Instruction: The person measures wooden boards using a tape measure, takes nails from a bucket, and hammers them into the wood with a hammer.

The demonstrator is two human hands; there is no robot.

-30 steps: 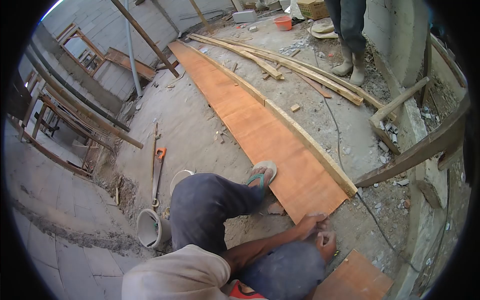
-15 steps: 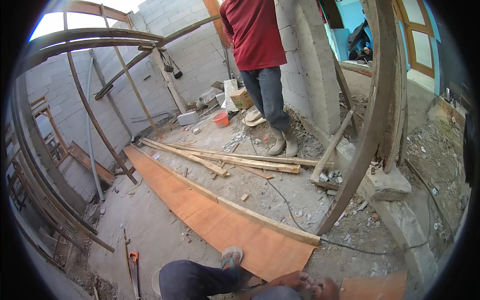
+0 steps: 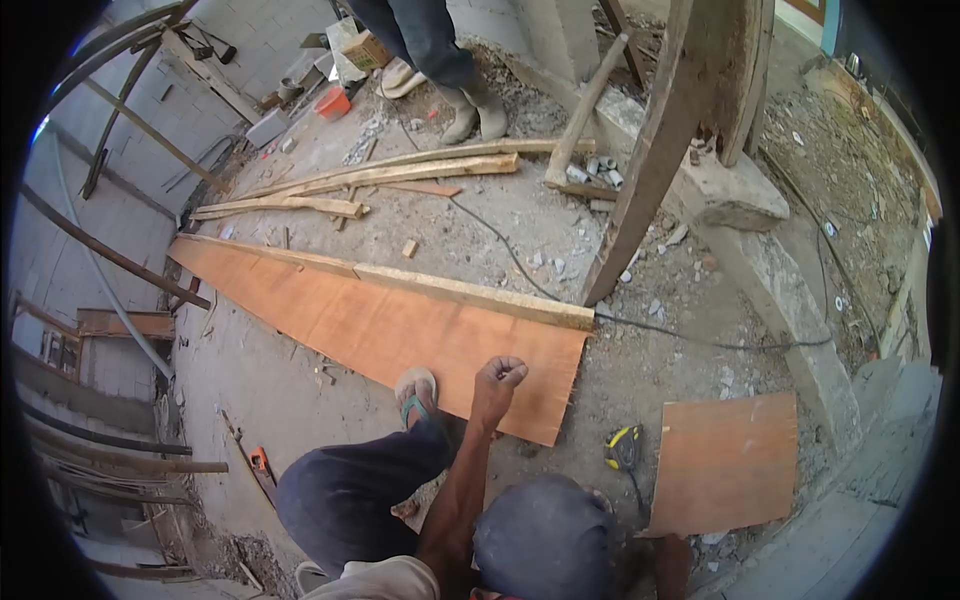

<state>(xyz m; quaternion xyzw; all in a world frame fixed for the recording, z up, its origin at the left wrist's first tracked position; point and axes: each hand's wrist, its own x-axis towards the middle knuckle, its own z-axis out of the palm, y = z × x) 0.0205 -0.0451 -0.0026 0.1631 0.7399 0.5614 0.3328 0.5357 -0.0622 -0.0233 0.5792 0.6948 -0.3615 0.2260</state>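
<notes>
My left hand (image 3: 500, 385) is raised over the near end of a long orange-brown plywood strip (image 3: 400, 325). Its fingers are curled into a pinch, and anything in them is too small to make out. A wooden batten (image 3: 470, 293) runs along the strip's far edge. Down at the bottom, my right hand (image 3: 672, 562) shows only in part beside the lower edge of a small plywood piece (image 3: 728, 462); its fingers are hidden. A black and yellow tape measure (image 3: 622, 447) lies on the ground between the strip and that piece. My sandalled foot (image 3: 416, 390) rests on the strip's near edge.
A handsaw with an orange handle (image 3: 262, 462) lies at left. Beyond the strip are wooden beams (image 3: 400, 172), a cable (image 3: 500, 240) and a person's boots (image 3: 475, 115). A slanted wooden post (image 3: 650, 150) and concrete footing (image 3: 735, 195) stand at right.
The view has tipped downward. My hands, together before, are now apart: the left has reached forward over the strip, the right is low beside the small plywood piece. The tape measure now shows.
</notes>
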